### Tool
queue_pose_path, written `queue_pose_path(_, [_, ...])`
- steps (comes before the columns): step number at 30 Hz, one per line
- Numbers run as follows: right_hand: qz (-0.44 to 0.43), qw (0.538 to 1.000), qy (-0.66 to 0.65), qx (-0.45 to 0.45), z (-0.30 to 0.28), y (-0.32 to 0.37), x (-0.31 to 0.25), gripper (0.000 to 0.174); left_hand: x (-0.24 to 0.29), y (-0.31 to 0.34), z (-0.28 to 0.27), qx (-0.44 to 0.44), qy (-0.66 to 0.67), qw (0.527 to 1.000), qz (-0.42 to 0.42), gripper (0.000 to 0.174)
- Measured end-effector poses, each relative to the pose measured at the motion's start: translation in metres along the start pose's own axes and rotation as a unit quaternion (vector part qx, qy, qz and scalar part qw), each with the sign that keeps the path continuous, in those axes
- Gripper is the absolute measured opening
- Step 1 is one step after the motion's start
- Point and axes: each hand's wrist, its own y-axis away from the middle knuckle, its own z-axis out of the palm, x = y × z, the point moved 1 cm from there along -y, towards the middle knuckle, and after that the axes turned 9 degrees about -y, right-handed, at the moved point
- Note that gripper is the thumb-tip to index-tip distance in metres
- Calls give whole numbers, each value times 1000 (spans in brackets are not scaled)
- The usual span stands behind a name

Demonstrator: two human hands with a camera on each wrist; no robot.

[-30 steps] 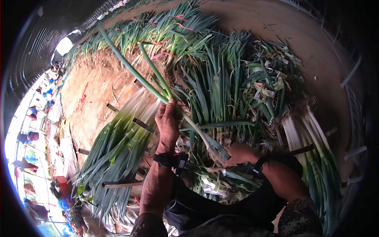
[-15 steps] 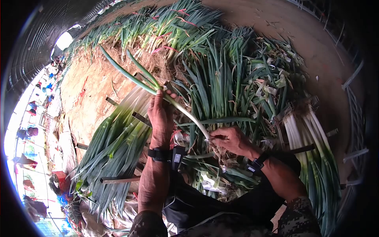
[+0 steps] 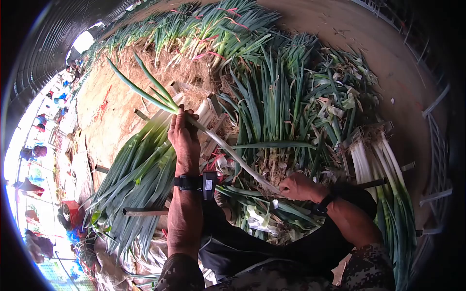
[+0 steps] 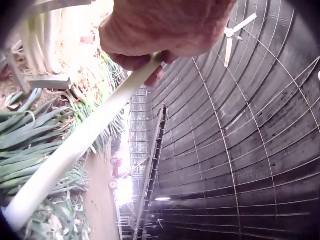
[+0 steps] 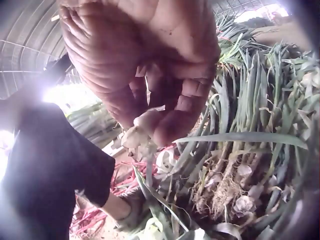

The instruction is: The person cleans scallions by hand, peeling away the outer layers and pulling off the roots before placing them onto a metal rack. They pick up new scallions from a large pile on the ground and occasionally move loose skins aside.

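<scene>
My left hand [image 3: 185, 136] grips a long green onion [image 3: 224, 146] just below where its leaves fork. The green leaves point up and left; the white stalk slants down to the right. In the left wrist view the pale stalk [image 4: 75, 142] runs out from under the curled fingers. My right hand [image 3: 302, 187] is close to the stalk's root end. The right wrist view shows its thumb and fingers pinching a scrap of pale onion skin [image 5: 137, 137].
A stack of trimmed green onions [image 3: 133, 179] lies at left across metal bars, another bunch [image 3: 381, 179] at right. Untrimmed onions [image 3: 272, 102] with roots stand ahead, peeled leaves [image 3: 264, 220] below. Red-tied bundles [image 3: 213, 36] line the back. My dark-trousered knees are beneath the hands.
A green outer leaf strip, in the right hand a second ago, is gone. The left hand has moved left with the onion. The right hand went to the root end, then drew right and down.
</scene>
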Motion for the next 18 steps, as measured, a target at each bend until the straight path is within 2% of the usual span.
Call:
queue_pose_path(6, [85, 994, 33, -59, 11, 12, 33, 14, -5, 5, -12, 45, -21, 998, 26, 21])
queue_pose_path(7, [101, 991, 49, -69, 7, 13, 34, 15, -8, -3, -25, 62, -77, 992, 77, 22])
queue_pose_path(8, [155, 978, 95, -101, 6, 16, 34, 16, -12, -14, -43, 78, -133, 980, 127, 23])
queue_pose_path(9, [172, 968, 139, -120, 13, 32, 53, 17, 3, -11, -52, 88, -254, 945, 186, 26])
queue_pose_path(10, [189, 955, 181, -137, 26, 56, 88, 19, 20, -7, -58, 114, -366, 891, 243, 29])
queue_pose_path(11, [208, 941, 222, -151, 34, 69, 107, 21, 12, -40, -89, 112, -104, 968, 198, 32])
queue_pose_path(13, [205, 961, 148, -115, 11, 79, 95, 25, 29, -25, -87, 70, -90, 967, 229, 31])
queue_pose_path(14, [196, 968, 116, -105, -3, 77, 88, 27, 34, -20, -81, 82, 10, 988, 131, 35])
queue_pose_path(17, [210, 975, 58, 43, -11, 43, 65, 38, 38, -8, -52, 70, 36, 992, 99, 37])
queue_pose_path(18, [150, 983, 2, 109, -10, 29, 60, 35, 36, -6, -45, 61, 66, 993, 74, 36])
